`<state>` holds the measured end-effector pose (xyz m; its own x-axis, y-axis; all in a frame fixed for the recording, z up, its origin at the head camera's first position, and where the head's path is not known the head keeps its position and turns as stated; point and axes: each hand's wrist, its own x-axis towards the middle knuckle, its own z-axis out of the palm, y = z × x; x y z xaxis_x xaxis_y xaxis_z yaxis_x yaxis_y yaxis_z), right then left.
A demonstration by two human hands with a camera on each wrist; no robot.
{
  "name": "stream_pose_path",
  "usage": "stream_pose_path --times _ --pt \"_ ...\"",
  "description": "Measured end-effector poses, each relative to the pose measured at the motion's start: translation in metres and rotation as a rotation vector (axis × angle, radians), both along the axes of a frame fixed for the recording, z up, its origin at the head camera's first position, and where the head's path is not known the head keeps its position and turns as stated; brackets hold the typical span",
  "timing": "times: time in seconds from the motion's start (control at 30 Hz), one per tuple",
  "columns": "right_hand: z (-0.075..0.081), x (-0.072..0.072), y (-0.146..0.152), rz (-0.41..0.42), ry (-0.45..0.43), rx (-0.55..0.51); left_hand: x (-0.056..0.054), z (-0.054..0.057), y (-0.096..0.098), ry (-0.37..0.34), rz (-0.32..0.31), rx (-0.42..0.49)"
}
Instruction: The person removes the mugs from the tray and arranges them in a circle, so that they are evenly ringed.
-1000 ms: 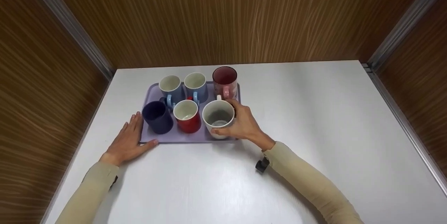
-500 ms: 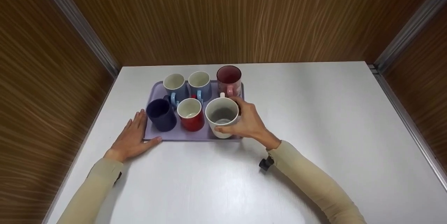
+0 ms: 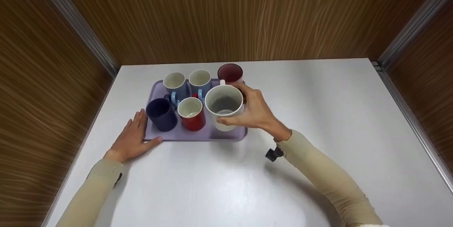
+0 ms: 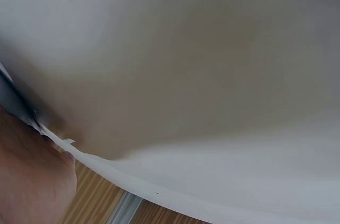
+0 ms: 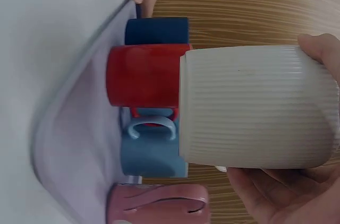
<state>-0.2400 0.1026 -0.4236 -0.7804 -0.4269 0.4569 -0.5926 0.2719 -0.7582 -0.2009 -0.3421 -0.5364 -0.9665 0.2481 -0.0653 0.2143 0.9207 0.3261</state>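
Note:
My right hand (image 3: 256, 110) grips a white ribbed mug (image 5: 255, 107) around its side, thumb at the front and fingers behind. The mug is upright and raised above the right part of a lavender tray (image 3: 184, 135); its handle points to the back. Beside it on the tray stands a red mug (image 3: 193, 119) with a white inside, then a dark blue mug (image 3: 164, 119) at the left. Two light blue mugs (image 3: 178, 89) and a pink mug (image 3: 230, 73) form the back row. My left hand (image 3: 131, 138) lies flat with straight fingers along the tray's left edge, thumb at the front corner.
The tray sits on a white table (image 3: 198, 184), left of its middle. Brown wood-grain panels (image 3: 240, 18) enclose the table at the back and sides, with metal strips at the corners.
The right hand has lifted the white mug off the tray, so it now covers much of the pink mug and bares the tray's front right corner. The left hand stays in place.

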Motion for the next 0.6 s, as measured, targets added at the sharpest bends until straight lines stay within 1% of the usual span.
stream_pose_path --times 0.1,0.3,0.47,0.6 --pt "0.010 -0.003 0.004 0.004 0.010 -0.022 0.000 0.000 -0.001 0.005 0.000 -0.002" --pt "0.028 -0.008 0.016 -0.032 0.022 -0.020 0.002 0.000 -0.004 0.016 0.003 0.001" --pt "0.038 -0.015 0.029 -0.063 0.041 -0.019 0.005 0.000 -0.007 0.012 0.008 -0.001" --pt "0.044 -0.023 0.043 -0.108 0.058 -0.017 0.005 0.001 -0.007 0.032 0.006 0.000"
